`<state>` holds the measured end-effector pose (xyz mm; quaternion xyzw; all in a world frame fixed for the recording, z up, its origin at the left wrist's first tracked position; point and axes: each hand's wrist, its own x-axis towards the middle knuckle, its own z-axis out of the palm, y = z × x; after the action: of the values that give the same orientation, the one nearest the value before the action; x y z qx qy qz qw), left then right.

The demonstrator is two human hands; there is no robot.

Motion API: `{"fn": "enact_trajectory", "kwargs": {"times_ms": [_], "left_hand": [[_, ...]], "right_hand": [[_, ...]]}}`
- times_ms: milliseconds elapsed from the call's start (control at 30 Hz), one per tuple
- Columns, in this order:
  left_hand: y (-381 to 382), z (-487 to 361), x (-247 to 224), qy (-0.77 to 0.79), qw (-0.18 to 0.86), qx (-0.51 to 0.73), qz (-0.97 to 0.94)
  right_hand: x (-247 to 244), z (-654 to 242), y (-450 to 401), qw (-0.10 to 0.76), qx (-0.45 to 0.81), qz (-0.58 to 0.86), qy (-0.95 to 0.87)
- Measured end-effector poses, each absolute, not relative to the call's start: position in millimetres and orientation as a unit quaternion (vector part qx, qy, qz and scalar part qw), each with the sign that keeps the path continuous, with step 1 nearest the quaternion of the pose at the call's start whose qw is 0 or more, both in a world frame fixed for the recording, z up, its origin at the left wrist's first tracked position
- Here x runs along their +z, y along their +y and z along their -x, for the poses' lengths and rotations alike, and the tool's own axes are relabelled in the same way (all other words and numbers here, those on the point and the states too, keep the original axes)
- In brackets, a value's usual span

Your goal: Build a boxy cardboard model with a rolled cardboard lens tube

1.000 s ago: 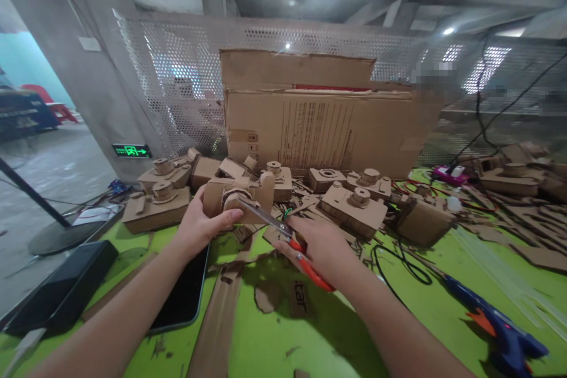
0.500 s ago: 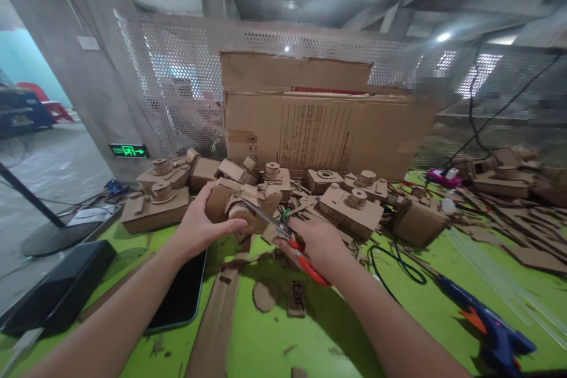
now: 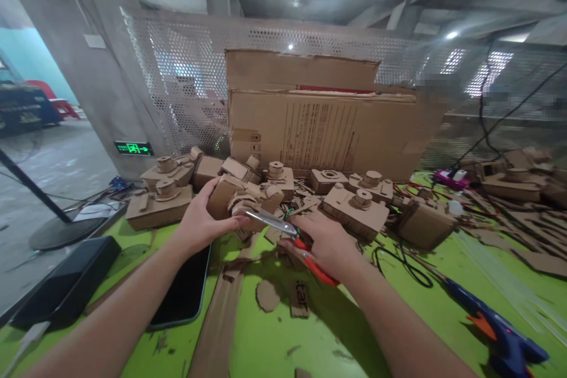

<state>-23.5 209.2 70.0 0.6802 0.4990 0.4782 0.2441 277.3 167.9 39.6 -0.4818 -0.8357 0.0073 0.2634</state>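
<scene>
My left hand (image 3: 201, 221) grips a cardboard model camera (image 3: 222, 194) from its left side, thumb along the front near the round lens part. In my right hand (image 3: 325, 242) is a pair of scissors (image 3: 316, 269) with red handles, my fingers wrapped round them. The metal blades point left and lie across the lens part of the model; whether they are parted is hard to make out. Below the hands, a cardboard disc (image 3: 267, 296), a small printed cardboard piece (image 3: 299, 299) and a long cardboard strip (image 3: 219, 319) lie on the green table (image 3: 261, 348).
More cardboard cameras (image 3: 354, 209) stand along the back before a large cardboard box (image 3: 319, 130). A blue glue gun (image 3: 491, 322) with its cable lies at right. A phone (image 3: 183, 289) and a black box-shaped device (image 3: 66, 283) are at left. Cardboard scraps (image 3: 509, 218) pile up at far right.
The scissor blades have swung lower and lie flatter across the front of the lens part. My left hand keeps its hold on the model. The whole view has shifted slightly.
</scene>
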Motion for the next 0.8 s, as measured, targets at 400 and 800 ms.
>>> {"fn": "enact_trajectory", "kwargs": {"times_ms": [400,800], "left_hand": [[214,24,59,0.439,0.365,0.526,-0.630],[201,10,59,0.338,0.455,0.482,-0.668]], "right_hand": [[31,-275,169,0.373,0.020,0.510,-0.775],[37,-263,157,0.510,0.140,0.477,-0.702]]}}
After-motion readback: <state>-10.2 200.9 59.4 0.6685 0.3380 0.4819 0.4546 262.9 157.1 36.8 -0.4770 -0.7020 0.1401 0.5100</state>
